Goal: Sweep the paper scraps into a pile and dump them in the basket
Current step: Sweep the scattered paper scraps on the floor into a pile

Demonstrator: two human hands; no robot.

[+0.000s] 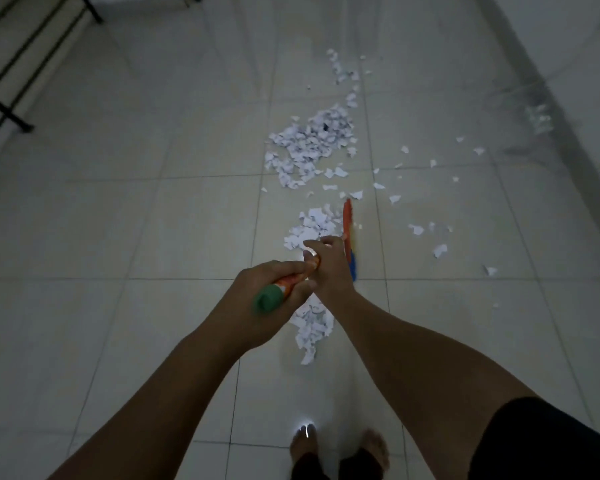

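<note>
Left hand [246,285]: fingers curled round green-capped orange broom handle [283,283], steering.
Right hand [329,265]: fingers wrapped lower, driving.
Orange-blue bristle head [349,237]: 3 o'clock of torn white paper scraps [309,230], likely herding.

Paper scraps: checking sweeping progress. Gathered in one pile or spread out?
Spread out: one big heap, a smaller heap by the broom, loose bits on the right.

pale tiled floor [118,209] strewn with paper scraps [309,147].
</note>
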